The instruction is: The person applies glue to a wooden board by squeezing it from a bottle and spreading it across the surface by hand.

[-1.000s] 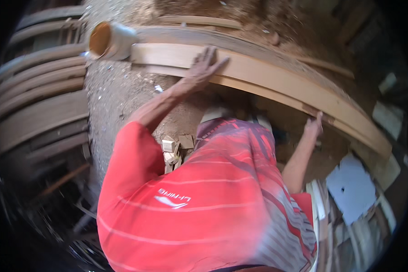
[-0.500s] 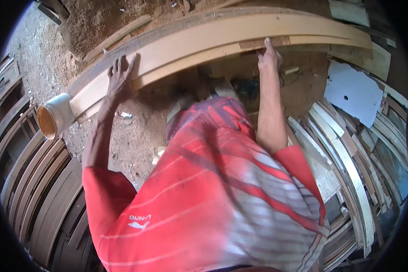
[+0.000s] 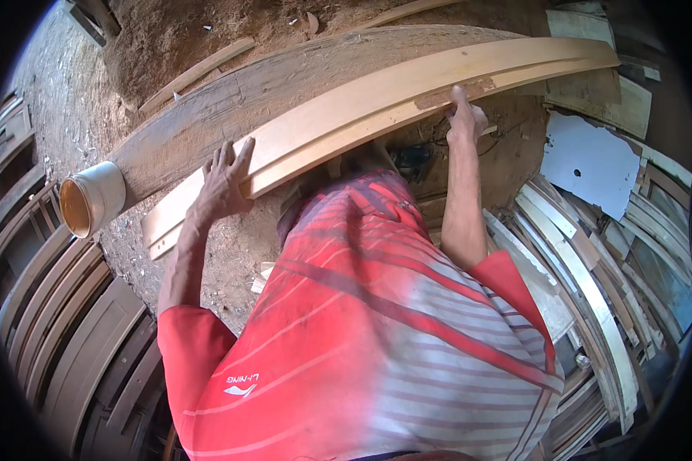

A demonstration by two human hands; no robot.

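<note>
A long pale wooden board (image 3: 346, 104) with a stepped lengthwise edge stretches across in front of me, bowed by the lens. My left hand (image 3: 224, 184) grips it near its left end, fingers over the top face. Toward the right, my right hand (image 3: 466, 121) holds the near edge, thumb on top beside a rough brown patch; its other fingers are mostly hidden below. Behind and partly under the board lies a thick weathered beam (image 3: 200, 123). A white cylindrical bucket (image 3: 104, 198), brownish inside, stands at the beam's left end.
Dark brown boards and panels (image 3: 88, 346) are stacked at the left. Pale strips (image 3: 592, 269) pile up at the right beside a white sheet (image 3: 592, 160) with a hole. Beyond the beam, a loose wood strip (image 3: 196, 75) rests on sawdust-covered ground (image 3: 158, 38).
Both hands have drawn the board nearer to me, its left end also shifting right, away from the bucket. More of the weathered beam now shows behind it.
</note>
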